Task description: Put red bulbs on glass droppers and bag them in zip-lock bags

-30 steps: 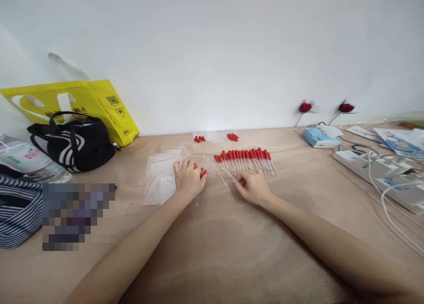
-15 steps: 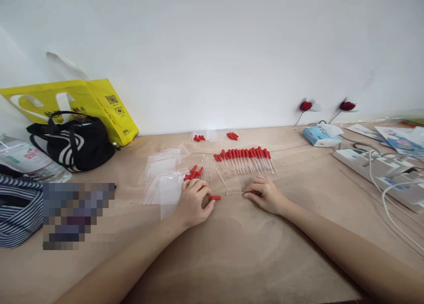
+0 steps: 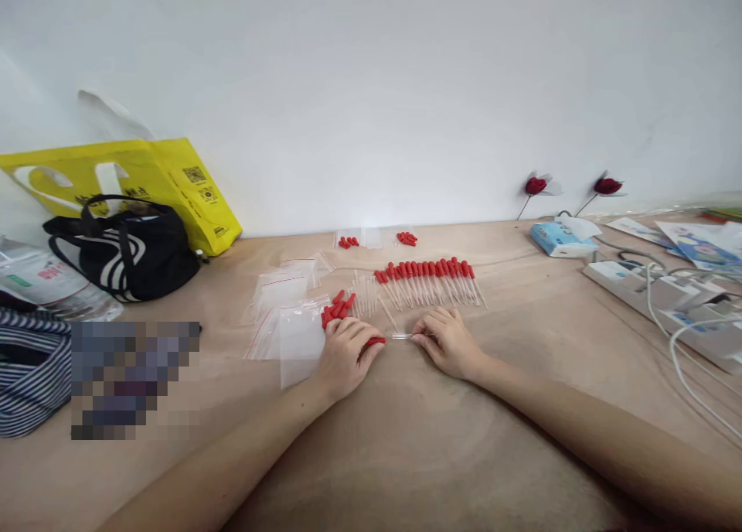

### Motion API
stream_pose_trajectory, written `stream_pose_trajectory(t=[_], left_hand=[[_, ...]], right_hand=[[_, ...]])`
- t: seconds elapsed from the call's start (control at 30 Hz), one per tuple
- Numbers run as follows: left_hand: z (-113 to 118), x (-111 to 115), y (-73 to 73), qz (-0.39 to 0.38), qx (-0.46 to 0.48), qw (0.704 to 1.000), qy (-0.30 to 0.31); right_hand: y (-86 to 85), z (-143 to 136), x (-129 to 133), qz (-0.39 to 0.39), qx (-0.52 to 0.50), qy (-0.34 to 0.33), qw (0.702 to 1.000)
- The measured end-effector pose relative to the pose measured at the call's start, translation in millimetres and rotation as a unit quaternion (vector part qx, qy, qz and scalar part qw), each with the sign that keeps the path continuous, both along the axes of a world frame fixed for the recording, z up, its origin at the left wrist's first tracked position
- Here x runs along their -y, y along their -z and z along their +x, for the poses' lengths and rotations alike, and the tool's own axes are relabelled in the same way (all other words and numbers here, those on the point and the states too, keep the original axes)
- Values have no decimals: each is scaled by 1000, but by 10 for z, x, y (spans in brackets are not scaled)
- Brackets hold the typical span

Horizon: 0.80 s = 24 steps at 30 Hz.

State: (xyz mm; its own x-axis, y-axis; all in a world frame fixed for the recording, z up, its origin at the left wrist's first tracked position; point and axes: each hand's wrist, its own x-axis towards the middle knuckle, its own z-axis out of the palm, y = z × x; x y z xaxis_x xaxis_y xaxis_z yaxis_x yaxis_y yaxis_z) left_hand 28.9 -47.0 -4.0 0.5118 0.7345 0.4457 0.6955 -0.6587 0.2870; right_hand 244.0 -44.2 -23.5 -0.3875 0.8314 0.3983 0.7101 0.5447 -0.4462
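My left hand [image 3: 348, 356] is closed on a red rubber dropper bulb [image 3: 376, 340], whose end sticks out toward the right. My right hand [image 3: 445, 340] pinches a thin clear dropper tube [image 3: 401, 336] that points left at the bulb, with a small gap between them. Just beyond my left hand lies a heap of red bulbs [image 3: 337, 308]. Several loose clear tubes [image 3: 365, 294] lie beside that heap. Farther right, a row of droppers [image 3: 429, 281] with red bulbs fitted lies side by side, bulbs toward the wall.
Clear zip bags [image 3: 284, 292] overlap left of the bulbs. More red bulbs [image 3: 406, 239] lie on bags by the wall. A black bag [image 3: 156, 254] and yellow bag [image 3: 202, 184] stand at left. Tissues [image 3: 559, 240] and a corded power strip [image 3: 666, 308] are at right.
My right hand has moved left with the tube. My left hand has shifted slightly right, its fingers closing over the bulb, so tube and bulb are nearer each other.
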Motion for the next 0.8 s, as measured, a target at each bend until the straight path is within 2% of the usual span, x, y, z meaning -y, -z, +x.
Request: stream_pose_trajectory(t=[0.37,0.67,0.8], left_hand=[[9,-7,29,-7,31,999,-11],[-3,-24,54,-20,44,999,-17],[-5,-10,46,-16,45,999,2]], right_hand=[[-45,-109,120,16,-16,-8,1000],[-8,-144,137,23,-38,-66,997],[16,-137,122,35,-28,-78,996]])
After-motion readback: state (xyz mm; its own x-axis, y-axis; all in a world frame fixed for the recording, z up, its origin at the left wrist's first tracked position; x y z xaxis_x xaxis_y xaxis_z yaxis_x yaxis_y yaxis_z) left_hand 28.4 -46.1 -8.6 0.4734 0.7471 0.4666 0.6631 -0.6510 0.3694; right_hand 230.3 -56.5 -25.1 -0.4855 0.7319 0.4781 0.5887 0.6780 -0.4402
